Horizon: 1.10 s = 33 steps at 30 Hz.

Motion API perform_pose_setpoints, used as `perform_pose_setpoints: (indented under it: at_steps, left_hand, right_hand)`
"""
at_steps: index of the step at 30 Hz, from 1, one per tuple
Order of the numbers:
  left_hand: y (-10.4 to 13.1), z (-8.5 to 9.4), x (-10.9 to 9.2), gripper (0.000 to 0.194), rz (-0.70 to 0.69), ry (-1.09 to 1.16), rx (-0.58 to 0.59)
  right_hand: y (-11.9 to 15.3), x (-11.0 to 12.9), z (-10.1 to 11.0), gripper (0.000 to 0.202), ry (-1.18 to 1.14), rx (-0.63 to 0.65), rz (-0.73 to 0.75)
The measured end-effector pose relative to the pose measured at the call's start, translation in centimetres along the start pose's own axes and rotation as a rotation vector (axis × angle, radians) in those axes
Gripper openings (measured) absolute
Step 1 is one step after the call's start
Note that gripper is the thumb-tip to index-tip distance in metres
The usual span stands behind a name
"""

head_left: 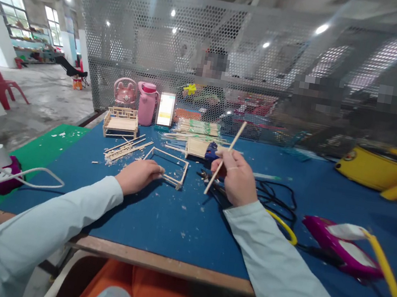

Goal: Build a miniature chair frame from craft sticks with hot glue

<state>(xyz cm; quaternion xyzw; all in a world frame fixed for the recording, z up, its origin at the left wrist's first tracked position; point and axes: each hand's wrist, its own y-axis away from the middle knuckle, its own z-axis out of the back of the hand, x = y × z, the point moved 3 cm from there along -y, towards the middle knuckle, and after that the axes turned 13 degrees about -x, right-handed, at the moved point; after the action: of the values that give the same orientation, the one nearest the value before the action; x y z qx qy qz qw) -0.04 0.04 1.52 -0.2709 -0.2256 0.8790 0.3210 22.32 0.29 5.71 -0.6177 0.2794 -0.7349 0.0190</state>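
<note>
My left hand (140, 177) is closed, its fingertips pinching the near left side of a small rectangular frame (184, 171) made of thin wooden sticks. The frame rests on the blue tabletop, and the pinched part is hidden by my fingers. In my right hand (238, 179) a single wooden stick (237, 137) is gripped at a slant, its upper end leaning away to the right. The stick stays apart from the frame. Just behind my right fingers lies a dark blue object (212, 151), partly covered, beside a small wooden piece (195, 149) built of sticks.
Loose sticks (128, 150) lie left of the frame, before a miniature wooden bench (121, 123). A pink bottle (146, 105), a lit phone (166, 109) and bagged sticks (199, 127) stand farther back. Black cable (281, 197), a purple power strip (348, 250) and a yellow pot (368, 168) occupy the right.
</note>
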Motion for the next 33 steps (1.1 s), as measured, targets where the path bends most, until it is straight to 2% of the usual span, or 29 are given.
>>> perform_pose_setpoints:
  at_steps: [4, 7, 12, 17, 20, 22, 25, 29, 33]
  left_hand:
    - [-0.2, 0.3, 0.2, 0.024, -0.007, 0.030, -0.063]
    - [-0.3, 1.1, 0.4, 0.021, -0.010, 0.125, -0.074]
    - [-1.0, 2.0, 1.3, 0.020, -0.050, 0.204, -0.045]
    - [-1.8, 1.0, 3.0, 0.023, 0.024, 0.181, -0.074]
    - [-1.9, 0.5, 3.3, 0.025, 0.016, 0.156, -0.092]
    - [-1.8, 0.6, 3.0, 0.028, 0.020, 0.131, -0.143]
    - [-1.4, 1.0, 1.7, 0.029, 0.032, 0.125, -0.186]
    - [-0.6, 0.5, -0.5, 0.030, 0.032, 0.154, -0.079]
    - [-0.4, -0.1, -1.3, 0.025, 0.000, 0.087, -0.041]
  right_hand:
    - [0.6, 0.8, 0.0, 0.028, 0.168, -0.035, 0.224]
    - [0.8, 0.8, 0.2, 0.031, 0.229, -0.026, 0.288]
    - [1.1, 0.5, -0.4, 0.032, 0.364, 0.099, 0.366]
    - [1.8, 0.3, -1.5, 0.020, 0.477, 0.237, 0.410]
    - [1.9, -0.5, -2.1, 0.021, 0.580, 0.340, 0.416]
    - [1.8, -1.0, -2.3, 0.025, 0.644, 0.370, 0.406]
    - [1.4, -1.6, -2.2, 0.024, 0.687, 0.335, 0.376]
    - [1.2, -1.6, -1.9, 0.016, 0.682, 0.275, 0.355]
    - [1.3, -1.4, -2.0, 0.010, 0.648, 0.290, 0.382]
